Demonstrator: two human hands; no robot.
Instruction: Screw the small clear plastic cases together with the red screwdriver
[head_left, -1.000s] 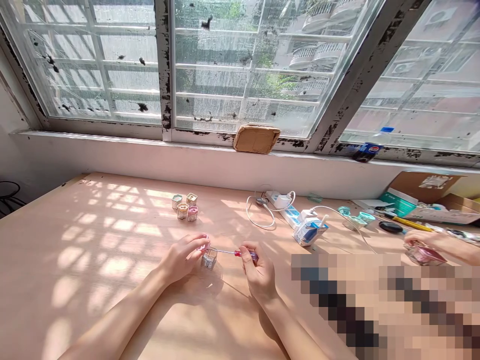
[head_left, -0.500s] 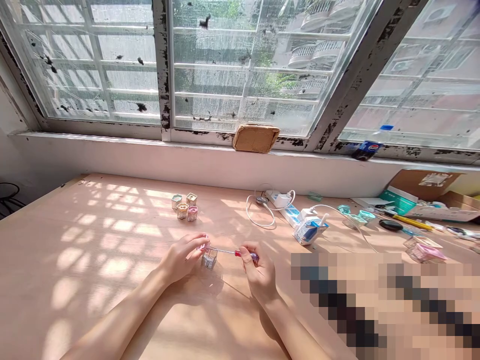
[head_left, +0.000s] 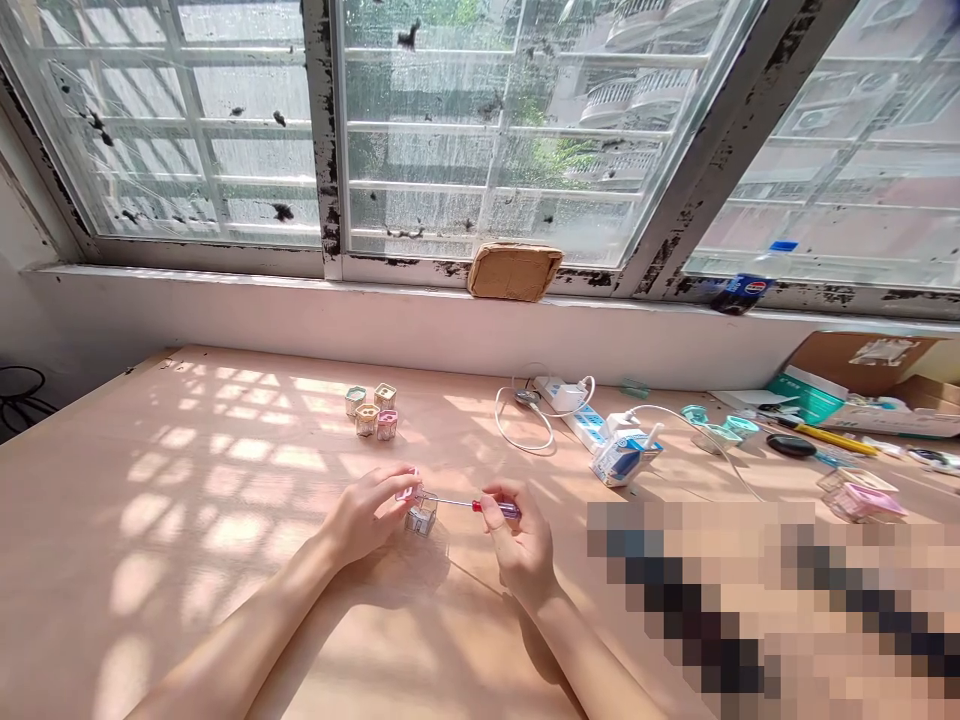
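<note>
Near the middle of the table my left hand (head_left: 369,512) pinches a small pink piece (head_left: 407,492) between its fingers. Just below and right of it stands a small clear box (head_left: 421,518) with a printed pattern. My right hand (head_left: 520,535) is wrapped round the red and purple handle of a screwdriver (head_left: 496,508). The metal shaft points left, and its tip is at the pink piece, over the clear box; exact contact is too small to tell. Farther back sit several small hexagonal boxes (head_left: 366,420) with green, yellow and pink rims.
On the wooden table (head_left: 247,520), a power strip (head_left: 574,415) with white cables lies back right, beside a blue-white carton (head_left: 624,458). Farther right are a yellow tool (head_left: 836,438), pink-rimmed boxes (head_left: 870,500) and an open cardboard box (head_left: 862,400). A bottle (head_left: 746,290) rests on the sill.
The view has shifted slightly, so things at the right appear a little farther right. Both hands keep their holds on the pink piece and the screwdriver.
</note>
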